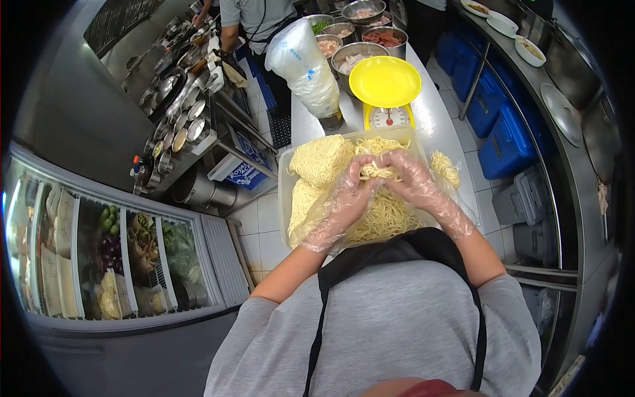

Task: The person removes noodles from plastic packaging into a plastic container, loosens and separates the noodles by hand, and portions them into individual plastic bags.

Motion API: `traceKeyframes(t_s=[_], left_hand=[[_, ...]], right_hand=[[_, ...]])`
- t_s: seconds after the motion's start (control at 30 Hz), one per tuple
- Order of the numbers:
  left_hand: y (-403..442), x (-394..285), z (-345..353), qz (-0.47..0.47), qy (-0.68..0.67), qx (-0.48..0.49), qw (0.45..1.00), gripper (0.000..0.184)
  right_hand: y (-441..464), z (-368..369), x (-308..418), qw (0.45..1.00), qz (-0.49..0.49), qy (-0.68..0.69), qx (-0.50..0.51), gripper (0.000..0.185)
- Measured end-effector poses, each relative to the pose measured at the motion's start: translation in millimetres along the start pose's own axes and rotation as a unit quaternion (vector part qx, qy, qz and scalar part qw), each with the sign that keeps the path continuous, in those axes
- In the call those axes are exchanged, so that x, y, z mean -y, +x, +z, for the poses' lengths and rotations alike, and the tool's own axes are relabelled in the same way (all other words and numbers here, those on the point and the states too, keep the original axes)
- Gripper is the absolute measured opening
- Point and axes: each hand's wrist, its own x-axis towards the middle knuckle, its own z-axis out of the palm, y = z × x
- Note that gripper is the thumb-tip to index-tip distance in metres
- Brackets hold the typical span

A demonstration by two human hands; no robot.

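Observation:
Both of my hands wear clear plastic gloves and meet above a wide plastic tub [286, 198] of yellow noodles. Between them is a small bunch of noodles [378, 172]. My left hand [349, 198] curls round the bunch from the left, and my right hand [417, 185] closes on it from the right. Loose noodles [387, 215] lie in the tub below my hands. Packed noodle blocks [321, 161] fill the tub's left side. A separate noodle portion [445, 168] rests in plastic just right of the tub.
Beyond the tub stand a scale [389, 118] with a yellow plate [385, 81], a tall roll of plastic bags [305, 66] and metal bowls of meat [385, 38]. A person [254, 23] stands at the far left. A glass-topped fridge [119, 258] is at left, blue bins [506, 142] at right.

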Motion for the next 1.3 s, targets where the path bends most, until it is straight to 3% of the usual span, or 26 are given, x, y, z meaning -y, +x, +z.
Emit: traceKeyframes(t_s=[0.17,0.23,0.27,0.33,0.43,0.47,0.53,0.57,0.6,0.63,0.7,0.73,0.8,0.83,0.9,0.93,1.0,1.03,1.1,1.2,1.23,1.3], left_hand=[[3.9,-6.8,12.1,0.037,0.051,-0.063,0.996,0.044],[5.7,2.8,10.5,-0.046,-0.212,-0.079,0.973,0.052],[1.9,7.9,6.0,-0.074,-0.176,-0.084,0.978,0.058],[-0.9,-0.2,3.1,-0.081,-0.235,-0.077,0.966,0.060],[-3.0,2.0,9.0,-0.041,-0.294,-0.055,0.953,0.065],[-4.4,2.2,11.0,-0.043,-0.292,-0.058,0.954,0.064],[-6.4,7.9,9.7,-0.047,-0.291,-0.062,0.954,0.062],[-6.2,18.5,6.0,-0.058,-0.252,-0.048,0.965,0.058],[-7.1,24.7,3.3,-0.069,-0.213,-0.035,0.974,0.054],[-8.1,16.9,1.2,-0.069,-0.214,-0.036,0.974,0.054],[-11.0,2.0,-2.2,-0.237,-0.122,-0.021,0.964,0.045],[-12.1,7.4,-2.6,-0.237,-0.122,-0.021,0.964,0.045],[-14.1,16.5,-2.8,-0.066,0.065,-0.056,0.994,0.043],[-13.8,15.9,-5.8,-0.067,0.064,-0.056,0.994,0.043],[-11.8,8.1,-18.6,-0.003,0.290,0.015,0.957,0.047],[-14.8,-4.1,-25.3,-0.005,0.289,0.015,0.957,0.047],[-22.5,-31.0,-36.3,0.077,0.397,0.041,0.914,0.054],[-25.7,-39.7,-36.8,0.076,0.398,0.041,0.913,0.054],[-32.4,-50.5,-38.1,-0.020,0.440,0.171,0.881,0.049],[-27.8,-20.3,-16.9,-0.065,0.474,0.250,0.841,0.042],[-26.8,-5.5,-12.4,-0.061,0.478,0.245,0.841,0.042],[-20.0,3.2,-6.8,-0.029,0.501,0.189,0.844,0.037]], right_hand=[[-4.4,8.8,-9.6,0.999,0.021,-0.042,-0.014,0.030],[-13.1,14.1,-6.7,1.000,-0.012,-0.018,0.012,0.033],[-14.3,11.0,-4.2,1.000,-0.006,-0.014,0.017,0.033],[-7.5,-3.1,0.3,0.964,0.192,0.166,0.080,0.037],[-10.8,10.9,-24.9,0.972,0.190,0.133,0.050,0.048],[-12.4,13.4,-29.7,0.983,0.143,0.103,0.049,0.043],[-13.4,17.5,-1.1,0.988,0.145,0.028,0.034,0.039],[-15.9,19.2,9.3,0.988,0.145,-0.047,0.015,0.036],[-25.0,30.2,-5.7,0.992,0.033,-0.112,-0.046,0.031],[-25.7,31.6,-8.6,0.992,0.032,-0.113,-0.045,0.031],[-24.5,32.9,-11.4,0.989,0.037,-0.140,0.010,0.030],[-24.5,33.0,-12.2,0.989,0.037,-0.140,0.011,0.030],[-23.5,31.5,-15.0,0.989,0.090,-0.117,0.032,0.030],[-20.4,28.6,-16.1,0.988,0.091,-0.117,0.032,0.030],[-7.7,15.6,-16.7,0.966,0.046,-0.235,0.097,0.029],[0.5,5.5,-13.4,0.966,0.048,-0.234,0.098,0.029],[15.3,-15.9,-3.4,0.950,0.154,-0.227,0.152,0.045],[14.4,-20.4,-1.9,0.950,0.153,-0.226,0.153,0.045],[8.7,-23.9,0.7,0.962,0.109,-0.165,0.187,0.066],[-5.1,12.1,-17.7,0.954,0.148,-0.111,0.236,0.066],[-6.1,21.4,-21.8,0.950,0.160,-0.095,0.250,0.067],[3.9,24.0,-21.8,0.914,0.180,-0.242,0.273,0.071]])
